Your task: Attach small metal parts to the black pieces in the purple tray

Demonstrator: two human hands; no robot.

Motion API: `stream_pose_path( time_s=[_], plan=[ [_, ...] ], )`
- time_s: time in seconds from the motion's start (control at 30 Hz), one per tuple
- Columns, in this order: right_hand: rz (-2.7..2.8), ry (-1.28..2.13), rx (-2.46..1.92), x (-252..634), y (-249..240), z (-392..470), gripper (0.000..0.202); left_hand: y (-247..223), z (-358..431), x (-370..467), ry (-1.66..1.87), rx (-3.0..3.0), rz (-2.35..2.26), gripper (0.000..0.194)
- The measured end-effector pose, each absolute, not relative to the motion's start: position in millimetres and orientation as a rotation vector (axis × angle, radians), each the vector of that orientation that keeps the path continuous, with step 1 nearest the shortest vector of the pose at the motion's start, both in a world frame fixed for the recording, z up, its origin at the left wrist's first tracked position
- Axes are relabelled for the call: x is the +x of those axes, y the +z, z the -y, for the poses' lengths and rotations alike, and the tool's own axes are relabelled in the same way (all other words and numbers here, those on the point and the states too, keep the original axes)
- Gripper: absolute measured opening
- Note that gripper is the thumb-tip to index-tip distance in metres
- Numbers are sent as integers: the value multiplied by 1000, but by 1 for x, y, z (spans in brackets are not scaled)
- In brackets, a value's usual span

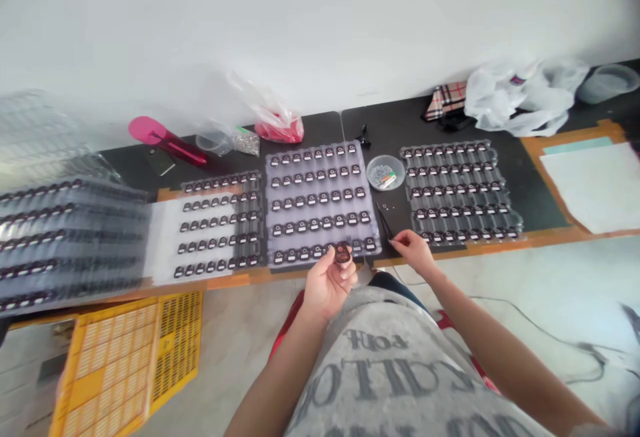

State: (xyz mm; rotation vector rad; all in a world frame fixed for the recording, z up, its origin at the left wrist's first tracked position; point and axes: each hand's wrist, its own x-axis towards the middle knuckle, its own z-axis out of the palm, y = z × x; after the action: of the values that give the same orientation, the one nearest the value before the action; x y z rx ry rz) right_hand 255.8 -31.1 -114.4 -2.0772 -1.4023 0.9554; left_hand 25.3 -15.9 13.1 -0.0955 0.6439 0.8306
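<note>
My left hand (330, 280) is closed around a small black part (343, 254) with reddish-brown areas, held up over the front edge of a middle tray (320, 215). That clear plastic tray carries rows of small dark parts with white labels. My right hand (414, 251) pinches the end of dark tweezers (385, 222), their tips pointing away from me over the black table. A few tiny light pieces (389, 207) lie by the tips. Just beyond them stands a round clear tub (385, 173) with many small transparent pieces and a green-and-white item inside.
A right tray (463, 190), a left tray (220, 223) and stacked trays (65, 243) hold similar parts. Along the wall are a pink cylinder (167, 140), a red-filled bag (280, 127) and white plastic bags (525, 97). A yellow crate (130, 363) sits below the table's left side.
</note>
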Motion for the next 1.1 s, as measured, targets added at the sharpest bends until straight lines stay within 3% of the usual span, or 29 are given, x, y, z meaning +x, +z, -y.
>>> stream_pose_path(
  time_s=[0.33,0.83,1.1],
  plan=[
    [700,1240,-1695,243,-79,20,38,13,17,22,837,-100,-627,25],
    [500,1367,-1532,237,-66,13,30,15,16,20,836,-100,-655,22],
    [423,1445,-1392,227,-27,12,26,18,13,23,838,-89,-645,21]
  ],
)
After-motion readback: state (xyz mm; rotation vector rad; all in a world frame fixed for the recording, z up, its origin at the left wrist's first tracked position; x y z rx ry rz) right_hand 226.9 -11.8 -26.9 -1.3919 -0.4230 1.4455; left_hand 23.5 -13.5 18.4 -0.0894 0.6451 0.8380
